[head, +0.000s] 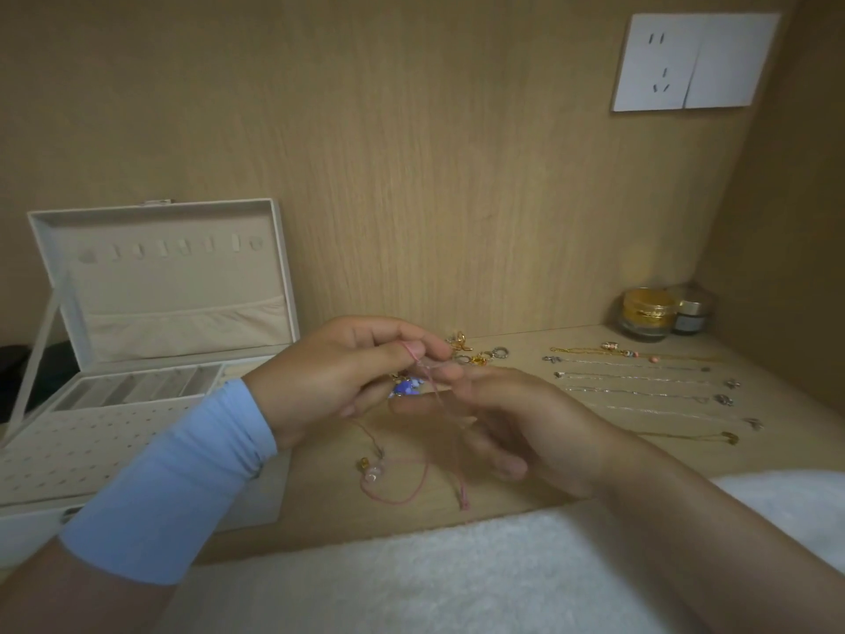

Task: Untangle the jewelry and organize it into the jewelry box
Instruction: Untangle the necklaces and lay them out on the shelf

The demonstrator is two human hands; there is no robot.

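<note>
My left hand (338,372), with a light blue wristband on the wrist, pinches a thin pink cord (423,469) between thumb and forefinger above the wooden table. A blue bead charm (404,387) hangs just below those fingers. My right hand (516,418) is beside it, its fingertips touching the same cord. The cord loops down onto the table, ending near small pale beads (371,473). The white jewelry box (151,340) stands open at the left, lid upright, with divided compartments and a dotted earring panel.
Several thin chains (640,382) lie in straight rows on the right of the table. Small rings and gold charms (480,354) sit behind my hands. Two small jars (658,315) stand in the back right corner. A white fluffy cloth (457,574) covers the near edge.
</note>
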